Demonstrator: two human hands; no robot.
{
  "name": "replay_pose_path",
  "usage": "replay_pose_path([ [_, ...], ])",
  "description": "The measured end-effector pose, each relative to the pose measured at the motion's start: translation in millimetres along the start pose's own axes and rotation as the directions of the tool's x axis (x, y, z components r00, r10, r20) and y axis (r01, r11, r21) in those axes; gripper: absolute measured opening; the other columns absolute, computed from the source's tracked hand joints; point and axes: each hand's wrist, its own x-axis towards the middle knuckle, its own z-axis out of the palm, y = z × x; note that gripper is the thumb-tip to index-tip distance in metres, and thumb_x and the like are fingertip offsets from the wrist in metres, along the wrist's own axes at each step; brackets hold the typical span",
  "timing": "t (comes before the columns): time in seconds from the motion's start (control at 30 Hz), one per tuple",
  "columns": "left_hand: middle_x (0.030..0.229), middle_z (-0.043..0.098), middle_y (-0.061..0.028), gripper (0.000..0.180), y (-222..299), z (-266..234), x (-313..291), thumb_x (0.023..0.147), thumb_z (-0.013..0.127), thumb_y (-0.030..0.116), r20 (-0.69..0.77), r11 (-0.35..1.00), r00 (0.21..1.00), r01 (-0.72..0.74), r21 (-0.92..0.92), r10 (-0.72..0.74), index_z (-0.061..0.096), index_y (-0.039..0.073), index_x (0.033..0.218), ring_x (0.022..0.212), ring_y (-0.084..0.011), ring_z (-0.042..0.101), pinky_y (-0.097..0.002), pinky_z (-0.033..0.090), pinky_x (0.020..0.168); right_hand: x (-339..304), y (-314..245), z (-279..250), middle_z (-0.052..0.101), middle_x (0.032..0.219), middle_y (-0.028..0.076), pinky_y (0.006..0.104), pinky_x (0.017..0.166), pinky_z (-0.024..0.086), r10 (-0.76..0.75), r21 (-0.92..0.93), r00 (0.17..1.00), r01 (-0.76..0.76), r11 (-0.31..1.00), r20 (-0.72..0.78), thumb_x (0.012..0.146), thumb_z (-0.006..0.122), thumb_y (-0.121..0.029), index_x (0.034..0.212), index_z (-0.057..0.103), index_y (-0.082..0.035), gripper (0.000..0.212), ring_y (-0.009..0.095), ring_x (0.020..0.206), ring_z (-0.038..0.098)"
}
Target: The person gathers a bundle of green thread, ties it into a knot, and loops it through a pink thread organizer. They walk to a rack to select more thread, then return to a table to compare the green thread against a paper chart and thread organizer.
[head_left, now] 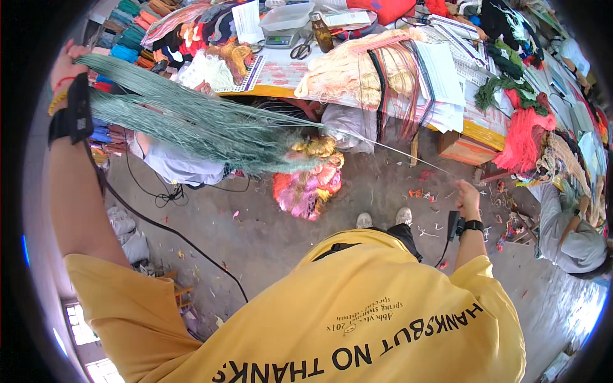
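From here: L hand [70,62] closed round upper L end of green yarn [204,124]; R hand [469,200] appears to pinch taut strand [408,156]. Yarn spans L side, in front of table [485,135]. Prob. light, soft, snag-prone; grip gathered end. Obstr.: multicolor bundle [310,188] by yarn's R end (contact unclear), table edge, blk. cable [185,235] below.

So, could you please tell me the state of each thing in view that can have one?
Grey-green thread hank: held up, loosely fanned out
Thin strand: drawn straight
Left hand: raised, closed on the hank
Right hand: closed on the strand's end
Digital scale: bearing a tub, power unclear
Plastic tub: lid off
Scissors: lying down, blades open or shut unclear
Black cord: looped, tangled
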Motion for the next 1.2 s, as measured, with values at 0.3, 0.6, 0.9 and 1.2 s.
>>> replay_pose_path([
  [0.3, 0.053, 0.025, 0.0017, 0.018, -150.6, 20.6, -65.4, 0.083, 0.045, 0.021, 0.188, 0.913, 0.975, 0.183, -0.365, -0.121, 0.044, 0.008, 0.096, 0.047, -0.0112, 0.031, -0.0220, 0.028, 0.046, -10.3, -8.4, -90.5, 0.052, 0.058, 0.006, 0.0293, 0.033, 0.030, -0.207, -0.214, 0.721, 0.083, 0.973, -0.662, 0.069, 0.056, -0.017, 0.078, 0.061, -0.002, 0.018, 0.015, 0.039, 0.040],
  [0.6, 0.087, 0.052, -0.0030, 0.033, -165.4, 61.1, -153.0, 0.084, 0.048, 0.035, -0.119, 0.912, 0.924, 0.327, -0.248, -0.364, 0.050, 0.008, 0.103, 0.079, -0.0138, 0.051, -0.0277, 0.042, 0.070, 2.0, -37.3, -259.6, 0.057, 0.066, 0.003, 0.0202, 0.040, 0.035, -0.168, 0.296, 0.760, 0.432, 0.852, -0.627, 0.081, 0.051, -0.024, 0.087, 0.056, -0.007, 0.018, 0.010, 0.046, 0.046],
  [0.9, 0.062, 0.044, 0.0030, 0.021, -122.6, 228.4, -322.0, 0.084, 0.049, 0.021, 0.511, 0.946, 0.860, 0.157, -0.285, 0.011, 0.055, 0.002, 0.092, 0.051, -0.0059, 0.036, -0.0191, 0.029, 0.047, -154.0, -219.4, -19.4, 0.041, 0.052, -0.005, 0.0165, 0.038, 0.025, -0.601, -0.138, 0.797, 0.602, 0.786, 0.052, 0.086, 0.047, -0.019, 0.089, 0.056, -0.001, 0.020, 0.002, 0.042, 0.033],
  [1.2, 0.085, 0.056, -0.0034, 0.031, -94.7, 335.7, -424.2, 0.087, 0.043, 0.024, 0.942, 0.669, 0.324, 0.680, -0.299, 0.091, 0.048, 0.000, 0.107, 0.063, -0.0077, 0.047, -0.0193, 0.035, 0.056, -233.4, -283.5, 122.5, 0.034, 0.046, -0.005, 0.0193, 0.040, 0.020, -0.796, 0.220, 0.318, 0.848, 0.482, 0.515, 0.088, 0.041, -0.019, 0.086, 0.055, 0.002, 0.025, 0.003, 0.040, 0.027],
])
